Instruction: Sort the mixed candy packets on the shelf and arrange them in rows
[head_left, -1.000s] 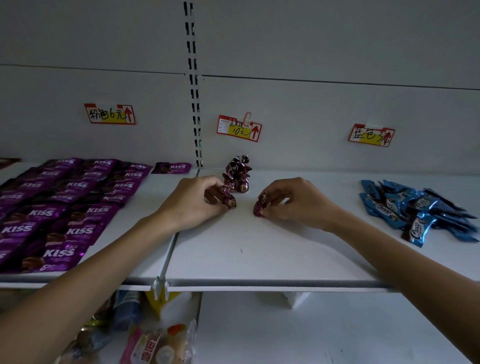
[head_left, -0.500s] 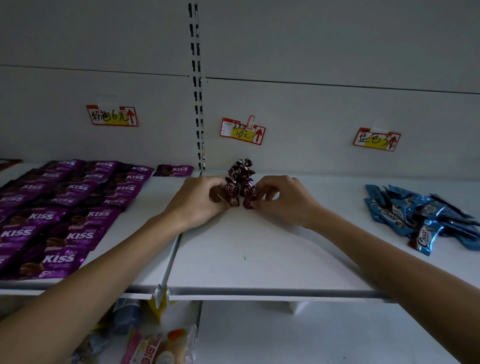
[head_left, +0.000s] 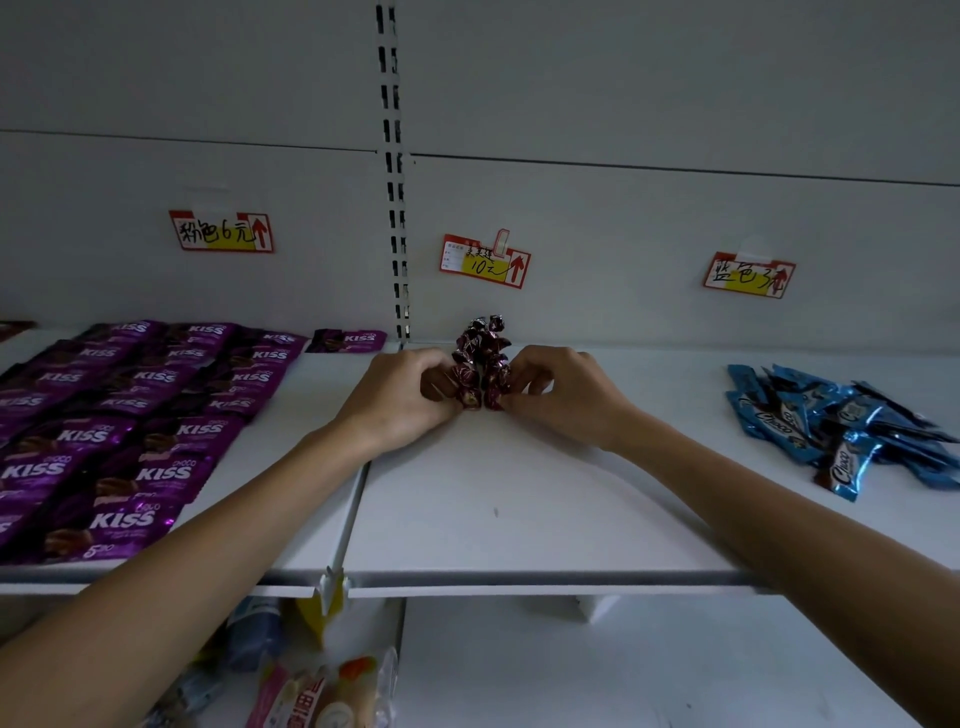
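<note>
Small dark-red wrapped candies stand in two short rows at the back middle of the white shelf. My left hand pinches the front candy of the left row. My right hand pinches the front candy of the right row. The two front candies stand side by side, touching. Purple KISS packets lie in overlapping rows on the left. Blue Choco packets lie in a loose heap on the right.
Three red-and-yellow price tags hang on the back wall. A slotted upright divides the wall. One purple packet lies apart near the upright. Assorted goods sit on the lower shelf at the left.
Both hands carried one candy each from the open shelf back to the cluster and brought them together at the front of the two rows.
</note>
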